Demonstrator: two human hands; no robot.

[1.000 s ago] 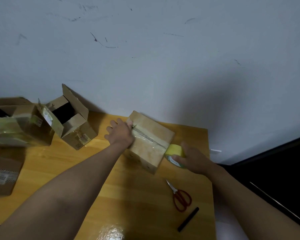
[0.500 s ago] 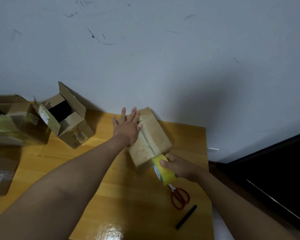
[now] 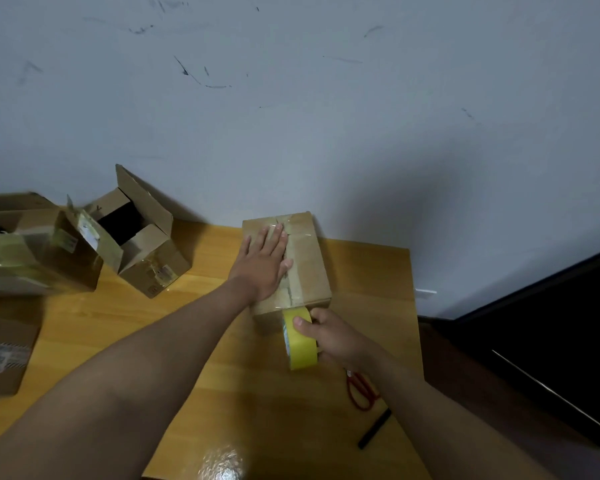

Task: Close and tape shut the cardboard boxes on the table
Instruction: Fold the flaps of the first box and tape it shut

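While the flat left hand (image 3: 262,263) presses the closed brown cardboard box (image 3: 309,258), the right hand (image 3: 329,336), fingers (image 3: 300,322) gripping the yellow tape roll (image 3: 300,339), should pull the strip taut down the near face.

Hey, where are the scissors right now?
The red-handled scissors lie on the wooden table near its right edge, partly hidden behind the right forearm, between the tape roll and a black marker.

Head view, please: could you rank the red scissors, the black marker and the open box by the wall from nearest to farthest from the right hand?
From the right hand:
1. Red scissors, just behind its wrist.
2. Black marker, beyond the scissors, at the table's near edge.
3. Open box, far left by the wall.
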